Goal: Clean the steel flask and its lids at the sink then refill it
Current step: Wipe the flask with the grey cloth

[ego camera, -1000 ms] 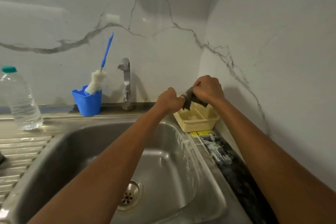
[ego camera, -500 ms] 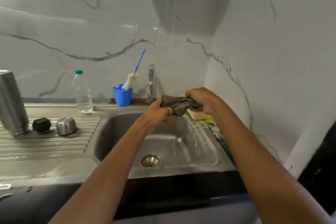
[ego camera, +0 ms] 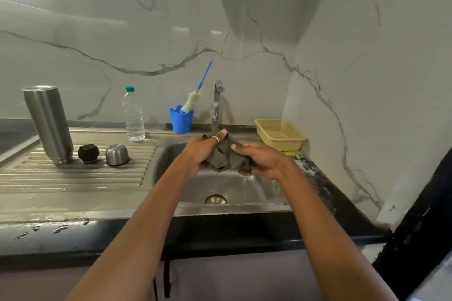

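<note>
**Steel flask on the drainboard, cloth held over the sink**

Above the basin, the left hand and right hand each grip the bunched grey-green cloth, fingers curled round it. The flask stands on end at the left of the ribbed drainboard. The black stopper lid and steel cup lid sit in a row just beside it. Along the back of the worktop are a clear water bottle, a blue cup holding a bottle brush, the tap and a yellow basket.
</note>
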`<state>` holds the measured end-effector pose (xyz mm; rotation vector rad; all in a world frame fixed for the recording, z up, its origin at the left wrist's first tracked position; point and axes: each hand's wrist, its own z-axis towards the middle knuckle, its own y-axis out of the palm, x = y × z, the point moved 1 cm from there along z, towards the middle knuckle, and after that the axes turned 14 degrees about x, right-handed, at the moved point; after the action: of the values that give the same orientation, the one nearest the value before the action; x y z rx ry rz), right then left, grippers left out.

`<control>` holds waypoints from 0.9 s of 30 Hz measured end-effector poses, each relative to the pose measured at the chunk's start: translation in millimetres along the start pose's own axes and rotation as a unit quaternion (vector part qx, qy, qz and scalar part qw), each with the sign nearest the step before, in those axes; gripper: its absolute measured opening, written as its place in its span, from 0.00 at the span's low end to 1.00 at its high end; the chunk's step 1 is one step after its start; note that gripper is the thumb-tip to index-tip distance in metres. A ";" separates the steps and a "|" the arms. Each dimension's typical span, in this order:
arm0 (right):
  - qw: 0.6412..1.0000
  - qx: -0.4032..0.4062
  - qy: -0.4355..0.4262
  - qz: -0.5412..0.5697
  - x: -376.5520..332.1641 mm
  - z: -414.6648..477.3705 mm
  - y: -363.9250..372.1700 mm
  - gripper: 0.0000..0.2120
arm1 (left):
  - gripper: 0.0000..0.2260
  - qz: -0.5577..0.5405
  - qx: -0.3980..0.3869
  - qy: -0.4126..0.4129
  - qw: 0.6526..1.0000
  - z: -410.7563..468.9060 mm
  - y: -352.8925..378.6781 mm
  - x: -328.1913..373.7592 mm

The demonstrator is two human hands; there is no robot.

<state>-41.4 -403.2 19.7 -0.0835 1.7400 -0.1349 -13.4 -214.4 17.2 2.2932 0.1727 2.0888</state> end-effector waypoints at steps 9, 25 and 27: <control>0.997 0.027 -0.011 0.074 -20.1 2.6 4.6 0.16 | 0.22 -0.044 -0.036 -0.021 0.998 7.1 -23.5 -9.5; 0.944 -0.051 -0.136 -0.296 -81.3 14.8 9.1 0.08 | 0.34 0.196 -0.099 0.260 0.940 7.5 -19.8 13.4; 0.943 -0.081 -0.118 -0.301 -84.1 15.8 7.5 0.08 | 0.37 0.243 -0.138 0.253 0.926 12.2 -15.6 21.5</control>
<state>-11.2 -385.3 98.2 -0.7266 1.4348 -0.4113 -0.3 -196.1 35.8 1.7134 -0.7079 2.6824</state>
